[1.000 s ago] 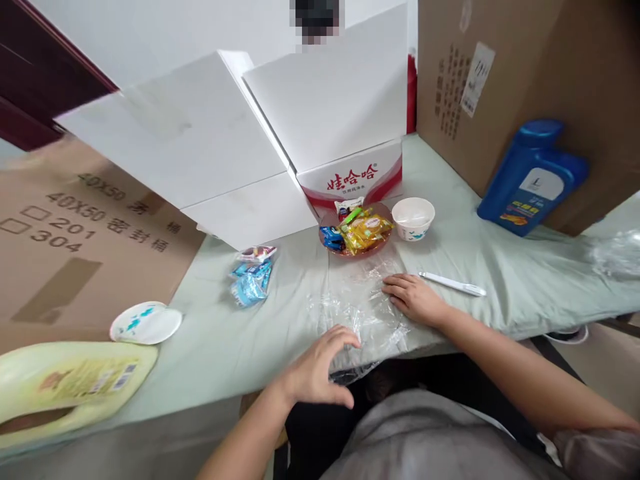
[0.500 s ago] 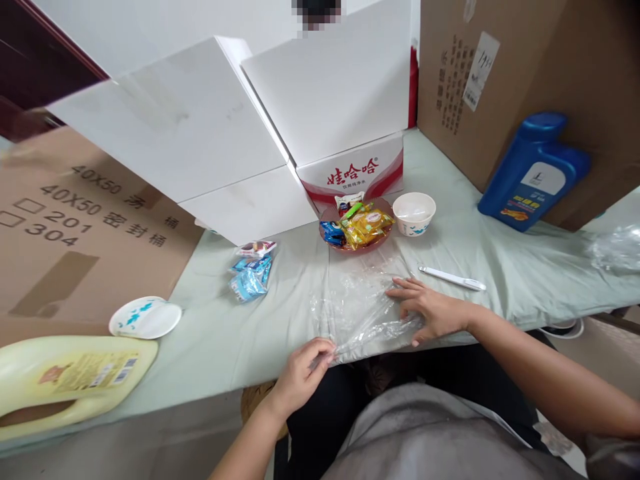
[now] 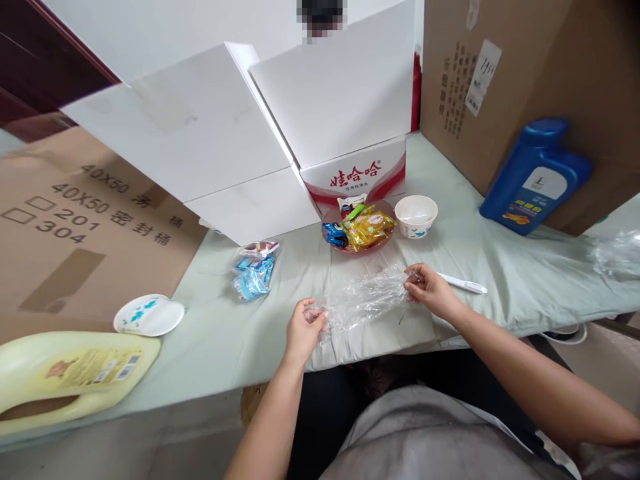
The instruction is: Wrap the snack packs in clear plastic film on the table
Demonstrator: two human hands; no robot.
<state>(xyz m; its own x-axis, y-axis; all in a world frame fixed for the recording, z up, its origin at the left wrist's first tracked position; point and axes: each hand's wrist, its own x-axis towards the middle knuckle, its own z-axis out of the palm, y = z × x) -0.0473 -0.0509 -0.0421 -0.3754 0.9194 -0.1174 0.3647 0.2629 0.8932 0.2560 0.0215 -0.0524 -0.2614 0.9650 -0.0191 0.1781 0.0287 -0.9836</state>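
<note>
A crumpled clear plastic bag [image 3: 365,301] is stretched between my two hands just above the pale green tablecloth [image 3: 240,340]. My left hand [image 3: 306,327] pinches its left end, fingers closed. My right hand [image 3: 429,289] pinches its right end, close to a white pen [image 3: 463,285]. Behind the bag stands a reddish dish of wrapped snacks [image 3: 359,229], with a white paper bowl [image 3: 416,215] to its right.
Loose blue snack packets [image 3: 251,275] lie left of the bag. A paper plate [image 3: 149,315] and a yellow bottle [image 3: 70,375] lie at the near left. An open white carton [image 3: 280,133], brown boxes [image 3: 505,73] and a blue bottle [image 3: 535,177] line the back.
My left hand reached to the bag's near edge, pinched it and lifted it. My right hand went from flat on the plastic to pinching its right end. The bag is now gathered up.
</note>
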